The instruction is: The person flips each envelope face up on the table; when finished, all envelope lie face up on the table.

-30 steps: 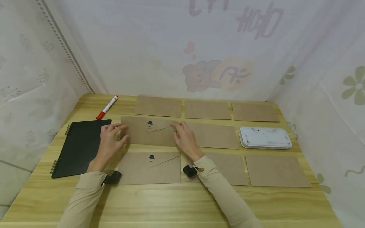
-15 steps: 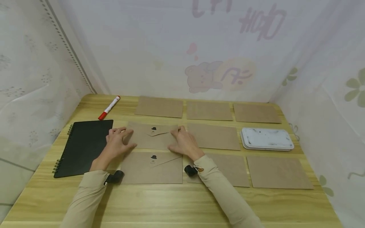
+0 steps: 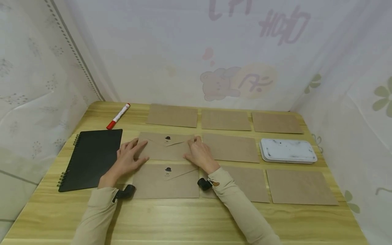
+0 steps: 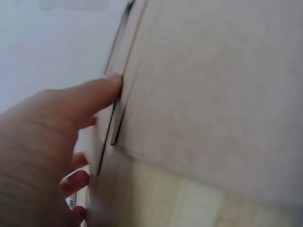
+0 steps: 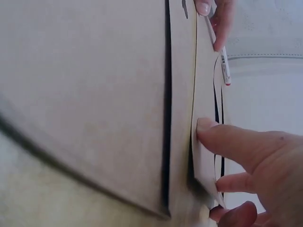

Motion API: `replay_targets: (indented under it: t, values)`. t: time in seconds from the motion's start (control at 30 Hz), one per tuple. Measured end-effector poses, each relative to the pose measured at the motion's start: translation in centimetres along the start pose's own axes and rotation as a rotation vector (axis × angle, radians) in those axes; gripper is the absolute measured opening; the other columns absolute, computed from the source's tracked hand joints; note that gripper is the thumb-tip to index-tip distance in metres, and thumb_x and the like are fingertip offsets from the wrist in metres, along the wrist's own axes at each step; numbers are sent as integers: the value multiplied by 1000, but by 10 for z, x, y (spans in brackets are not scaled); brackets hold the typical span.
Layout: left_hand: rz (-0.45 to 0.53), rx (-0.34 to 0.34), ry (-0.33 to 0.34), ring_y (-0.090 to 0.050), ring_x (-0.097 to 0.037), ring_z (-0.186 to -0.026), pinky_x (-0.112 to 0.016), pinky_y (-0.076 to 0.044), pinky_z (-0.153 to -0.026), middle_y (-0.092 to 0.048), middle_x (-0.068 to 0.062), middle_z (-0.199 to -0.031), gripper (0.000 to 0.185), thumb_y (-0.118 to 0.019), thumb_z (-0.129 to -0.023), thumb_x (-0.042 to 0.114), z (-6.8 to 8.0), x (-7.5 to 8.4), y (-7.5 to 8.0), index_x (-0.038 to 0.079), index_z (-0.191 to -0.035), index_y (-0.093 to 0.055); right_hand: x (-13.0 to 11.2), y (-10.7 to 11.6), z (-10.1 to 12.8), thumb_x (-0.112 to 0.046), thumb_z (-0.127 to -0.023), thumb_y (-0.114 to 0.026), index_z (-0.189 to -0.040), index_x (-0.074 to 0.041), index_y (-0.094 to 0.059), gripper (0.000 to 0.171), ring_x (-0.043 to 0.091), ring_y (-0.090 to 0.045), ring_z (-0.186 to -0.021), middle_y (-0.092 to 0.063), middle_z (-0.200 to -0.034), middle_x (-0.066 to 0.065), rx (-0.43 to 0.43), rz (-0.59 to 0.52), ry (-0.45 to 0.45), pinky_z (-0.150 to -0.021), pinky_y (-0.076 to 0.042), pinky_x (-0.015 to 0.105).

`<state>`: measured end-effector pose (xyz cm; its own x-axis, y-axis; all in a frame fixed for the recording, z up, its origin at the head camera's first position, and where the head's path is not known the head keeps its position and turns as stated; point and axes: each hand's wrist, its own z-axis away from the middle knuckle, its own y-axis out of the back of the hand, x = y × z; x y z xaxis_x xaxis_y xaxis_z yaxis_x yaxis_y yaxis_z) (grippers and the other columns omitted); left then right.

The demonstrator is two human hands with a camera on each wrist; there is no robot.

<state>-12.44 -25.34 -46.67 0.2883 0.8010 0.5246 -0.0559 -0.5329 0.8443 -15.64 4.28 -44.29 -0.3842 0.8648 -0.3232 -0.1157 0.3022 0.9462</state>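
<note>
A brown paper envelope with a printed bowler hat and a flap lies between my hands in the head view. My left hand touches its left side, thumb and index finger extended and spread apart. At the right end my right hand holds the envelope, thumb at the near edge and fingers bent toward the far corner; the right wrist view shows this thumb on the edge. Directly nearer lies a matching hat-printed envelope, flap up, touched by neither hand.
Several plain brown envelopes lie in rows behind and to the right. A white tin case sits at the right. At left are a black spiral notebook and a red-and-white marker. White printed curtains surround the table.
The envelope between my hands has come down flat and slightly nearer, and more of its flap outline shows. My left hand has shifted a little right. The camera view has shifted slightly.
</note>
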Motion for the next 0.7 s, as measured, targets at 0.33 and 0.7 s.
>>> replay_targets:
  t: [0.33,0.7]
  values:
    - [29,81,-33,-20,-46,-124,-59,-16,-86,-23,-22,-147,56,-63,-89,33,12,-1,-5,9,-136,-47,-8,4,1,-35,-79,-74,-105,-1,-65,44,27,-59,-70,-49,-124,26,12,54,-12,-57,-50,36]
    - [121,-47,-12,-14,-45,-126,-62,-14,-87,-18,-23,-149,59,-61,-90,32,5,-2,5,7,-139,-42,-5,6,1,-32,-78,-74,-104,-2,-66,40,26,-57,-65,-47,-127,23,-8,20,-70,-62,-50,39]
